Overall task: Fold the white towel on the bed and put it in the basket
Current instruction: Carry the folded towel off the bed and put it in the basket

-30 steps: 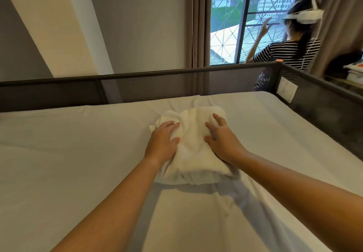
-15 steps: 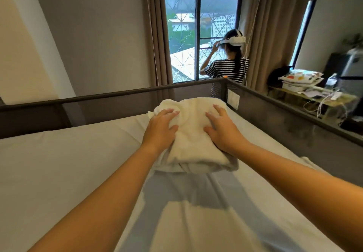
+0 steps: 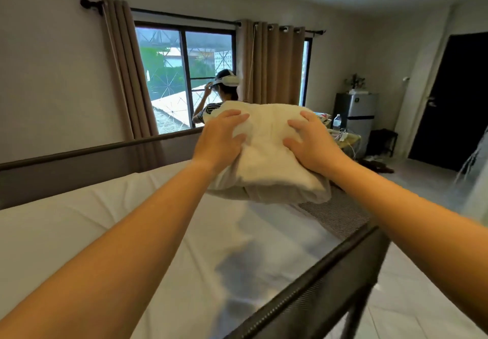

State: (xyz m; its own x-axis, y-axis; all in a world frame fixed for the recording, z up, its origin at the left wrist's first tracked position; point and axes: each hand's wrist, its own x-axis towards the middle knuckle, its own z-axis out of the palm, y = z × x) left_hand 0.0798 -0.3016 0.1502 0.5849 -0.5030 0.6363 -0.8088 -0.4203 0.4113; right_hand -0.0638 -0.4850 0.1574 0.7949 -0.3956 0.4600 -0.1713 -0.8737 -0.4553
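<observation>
The folded white towel (image 3: 266, 153) is held up in the air above the far right part of the bed (image 3: 79, 233). My left hand (image 3: 219, 138) grips its left side with the fingers spread over the top. My right hand (image 3: 311, 140) grips its right side the same way. The thumbs and the towel's underside are hidden. No basket shows in the head view.
A dark mesh rail (image 3: 303, 293) runs along the bed's right edge and another (image 3: 79, 153) along the far side. A person in a striped shirt (image 3: 208, 108) stands at the window. A small fridge (image 3: 356, 116), a cluttered table and a dark door (image 3: 454, 101) are at the right.
Both hands have lifted the towel off the bed and carried it up and to the right. My view has swung right, showing the room's right side.
</observation>
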